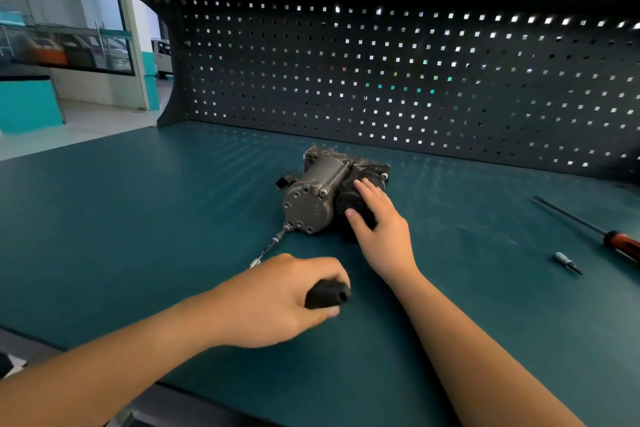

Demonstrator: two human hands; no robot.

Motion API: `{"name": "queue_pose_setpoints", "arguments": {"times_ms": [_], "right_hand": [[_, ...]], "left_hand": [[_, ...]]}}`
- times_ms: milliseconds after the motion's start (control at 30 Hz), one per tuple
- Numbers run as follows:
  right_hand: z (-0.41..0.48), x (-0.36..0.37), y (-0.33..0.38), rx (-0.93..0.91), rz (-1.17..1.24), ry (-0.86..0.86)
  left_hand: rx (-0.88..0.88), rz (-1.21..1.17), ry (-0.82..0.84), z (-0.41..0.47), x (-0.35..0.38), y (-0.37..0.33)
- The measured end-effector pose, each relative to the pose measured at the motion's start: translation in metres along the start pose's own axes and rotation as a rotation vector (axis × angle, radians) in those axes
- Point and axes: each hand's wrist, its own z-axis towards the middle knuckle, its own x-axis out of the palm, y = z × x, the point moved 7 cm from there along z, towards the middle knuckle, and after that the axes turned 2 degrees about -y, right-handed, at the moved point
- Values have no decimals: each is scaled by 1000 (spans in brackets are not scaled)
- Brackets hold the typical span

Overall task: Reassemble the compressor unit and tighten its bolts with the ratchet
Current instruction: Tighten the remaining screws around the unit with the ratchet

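Note:
The grey metal compressor unit lies on its side on the green bench top, its round end cover with bolts facing me. My right hand rests on its black cylindrical part, fingers curved over it and the thumb against its near side. My left hand grips the black handle of the ratchet. The ratchet's chrome shaft runs from under my hand up to a bolt at the lower edge of the end cover.
A screwdriver with an orange and black handle lies at the right edge of the bench. A small socket bit lies just in front of it. A dark pegboard stands behind the compressor.

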Motion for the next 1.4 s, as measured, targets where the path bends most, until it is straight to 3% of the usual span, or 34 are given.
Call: {"name": "queue_pose_setpoints", "arguments": {"times_ms": [100, 200, 267, 367, 433, 733, 900, 1133, 1200, 1400], "right_hand": [[-1, 0, 0, 2, 12, -5], [-1, 0, 1, 2, 18, 3], [-1, 0, 1, 3, 23, 2], [-1, 0, 1, 10, 30, 4], [-1, 0, 1, 16, 36, 6], [0, 2, 0, 18, 15, -9], [0, 2, 1, 11, 5, -17], [-1, 2, 2, 14, -1, -21], [0, 2, 3, 19, -2, -28], [1, 2, 3, 17, -29, -20]], "left_hand": [[-24, -368, -444, -15, -44, 19], [-204, -856, -811, -35, -76, 74], [-367, -1118, -936, -47, -78, 111], [-625, -1537, -988, -58, -56, 146], [-654, -1616, -988, -58, -49, 154], [-471, -1417, -1034, -55, -61, 144], [-368, -1067, -986, -43, -77, 109], [-215, -716, -732, -19, -60, 53], [-151, -517, -660, -12, -56, 34], [-99, 45, -202, 15, -5, 1]]}}
